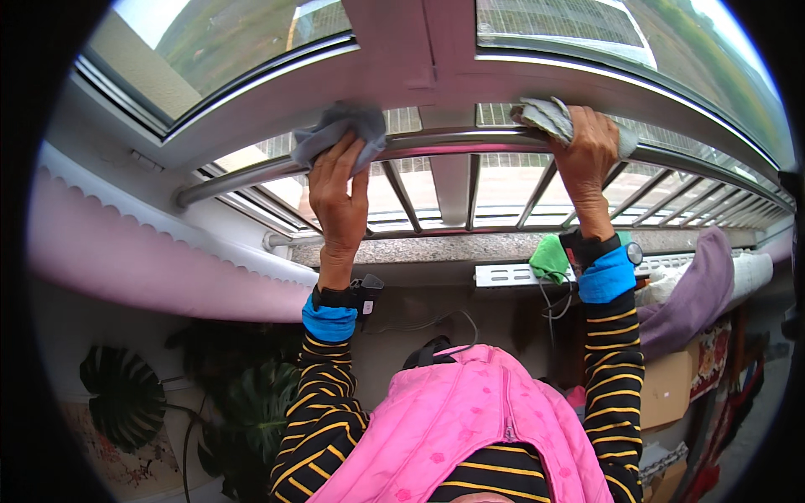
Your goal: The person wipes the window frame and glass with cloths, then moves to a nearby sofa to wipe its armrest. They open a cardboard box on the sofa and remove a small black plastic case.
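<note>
My left hand point(339, 186) presses its fingers into a crumpled blue-grey cloth point(329, 132), which lies over the metal handrail point(436, 142) on the left. Farther right along the same rail, my right hand point(587, 159) is closed on a folded, pale grey cloth point(547, 119) with a worn-looking edge. Part of that cloth shows on either side of the hand. The palms and the undersides of both cloths are hidden.
Thin upright bars point(474, 193) run below the handrail, in front of a window frame point(411, 50). A stone sill point(436, 248) lies beneath. Below are a green cloth point(549, 256), a purple cloth point(692, 302), a cardboard box point(667, 390) and a large-leaved plant point(126, 394). A pink curtain point(151, 260) hangs left.
</note>
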### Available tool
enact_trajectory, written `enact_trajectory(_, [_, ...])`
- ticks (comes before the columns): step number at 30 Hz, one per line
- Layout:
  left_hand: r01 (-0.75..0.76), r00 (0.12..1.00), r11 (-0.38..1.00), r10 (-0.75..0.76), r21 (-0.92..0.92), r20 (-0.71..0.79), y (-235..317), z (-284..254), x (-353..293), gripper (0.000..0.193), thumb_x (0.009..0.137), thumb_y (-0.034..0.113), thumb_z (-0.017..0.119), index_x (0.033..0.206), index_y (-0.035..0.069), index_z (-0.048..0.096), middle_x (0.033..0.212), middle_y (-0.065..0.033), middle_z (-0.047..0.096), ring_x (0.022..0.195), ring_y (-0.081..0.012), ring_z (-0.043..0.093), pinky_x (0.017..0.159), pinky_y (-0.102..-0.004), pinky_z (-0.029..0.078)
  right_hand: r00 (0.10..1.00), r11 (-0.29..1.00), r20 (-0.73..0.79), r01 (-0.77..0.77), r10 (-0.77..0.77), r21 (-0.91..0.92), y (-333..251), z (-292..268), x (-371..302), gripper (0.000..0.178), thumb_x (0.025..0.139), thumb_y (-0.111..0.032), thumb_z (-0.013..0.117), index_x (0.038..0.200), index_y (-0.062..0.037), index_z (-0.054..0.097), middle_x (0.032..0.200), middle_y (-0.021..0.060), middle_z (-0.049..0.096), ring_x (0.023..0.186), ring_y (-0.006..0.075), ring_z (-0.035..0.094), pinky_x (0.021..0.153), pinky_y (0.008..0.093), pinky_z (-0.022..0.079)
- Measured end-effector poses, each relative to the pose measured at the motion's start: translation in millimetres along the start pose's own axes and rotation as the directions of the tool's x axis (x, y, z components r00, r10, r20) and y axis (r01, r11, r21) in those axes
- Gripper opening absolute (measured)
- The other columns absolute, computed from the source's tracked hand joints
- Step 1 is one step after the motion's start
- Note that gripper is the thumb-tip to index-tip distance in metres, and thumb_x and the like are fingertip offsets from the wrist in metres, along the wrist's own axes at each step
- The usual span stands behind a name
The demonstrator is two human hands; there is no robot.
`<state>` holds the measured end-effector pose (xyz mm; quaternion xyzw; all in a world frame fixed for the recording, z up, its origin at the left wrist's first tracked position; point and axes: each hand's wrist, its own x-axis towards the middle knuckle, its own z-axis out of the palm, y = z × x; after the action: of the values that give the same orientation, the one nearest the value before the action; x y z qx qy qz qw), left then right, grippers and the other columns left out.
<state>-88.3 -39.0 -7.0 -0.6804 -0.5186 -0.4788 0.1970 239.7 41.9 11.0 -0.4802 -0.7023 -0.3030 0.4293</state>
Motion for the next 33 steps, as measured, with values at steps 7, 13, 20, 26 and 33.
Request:
enact_trajectory(7, [-0.199, 0.948, 0.971, 0.224, -0.131, 0.226, 44, 23, 33, 0.036, 0.086, 0.035, 0.067, 0.108, 0.008, 0.07, 0.115, -0.0103, 0.067, 0.104, -0.0308, 0.06, 0.091, -0.0387, 0.044, 0.996, 0.995, 0.057, -0.07, 0.066, 0.075, 1, -3, 0, 0.034, 0.069, -0.025, 0.076, 0.096, -0.0077, 0.064, 0.089, 0.01, 0.064, 0.089, 0.0306, 0.059, 0.085, 0.0419, 0.04])
enact_trajectory(13, [-0.006, 0.931, 0.882, 0.177, -0.471, 0.319, 68, 54, 56, 0.024, 0.09, 0.024, 0.062, 0.105, 0.008, 0.071, 0.109, -0.0094, 0.068, 0.1, -0.0283, 0.061, 0.088, -0.0367, 0.044, 0.969, 0.81, 0.184, -0.24, 0.165, 0.535, 9, -29, -3, 0.033, 0.08, -0.031, 0.071, 0.101, -0.0062, 0.066, 0.096, 0.01, 0.065, 0.094, 0.031, 0.058, 0.088, 0.041, 0.039])
enact_trajectory(20, [-0.142, 0.885, 0.936, 0.265, -0.321, 0.382, 87, 67, 56, 0.035, 0.09, 0.019, 0.059, 0.124, 0.011, 0.061, 0.12, -0.0075, 0.062, 0.109, -0.0268, 0.054, 0.096, -0.0382, 0.037, 0.86, 0.636, 0.264, -0.502, 0.437, 0.586, 73, -50, -5, 0.023, 0.084, -0.007, 0.065, 0.107, -0.0038, 0.063, 0.085, 0.0073, 0.065, 0.07, 0.0201, 0.064, 0.058, 0.0308, 0.049])
enact_trajectory(26, [-0.264, 0.85, 0.948, 0.317, -0.18, 0.421, 99, 74, 52, 0.041, 0.092, 0.023, 0.056, 0.132, 0.013, 0.054, 0.132, -0.0075, 0.056, 0.115, -0.0269, 0.052, 0.098, -0.04, 0.036, 0.94, 0.926, 0.05, -0.323, 0.339, -0.197, 100, -27, -21, 0.046, 0.066, -0.024, 0.08, 0.106, -0.0095, 0.064, 0.102, 0.0098, 0.062, 0.105, 0.0305, 0.055, 0.1, 0.0464, 0.033])
enact_trajectory(33, [-0.269, 0.787, 0.925, 0.373, -0.269, 0.492, 121, 90, 76, 0.038, 0.086, 0.026, 0.064, 0.121, 0.012, 0.061, 0.114, -0.0098, 0.063, 0.102, -0.0304, 0.058, 0.087, -0.0404, 0.045, 0.976, 0.967, 0.138, -0.192, 0.17, 0.17, 4, -24, -29, 0.056, 0.068, -0.027, 0.079, 0.12, -0.0159, 0.06, 0.121, 0.0126, 0.056, 0.126, 0.0346, 0.043, 0.11, 0.0527, 0.022])
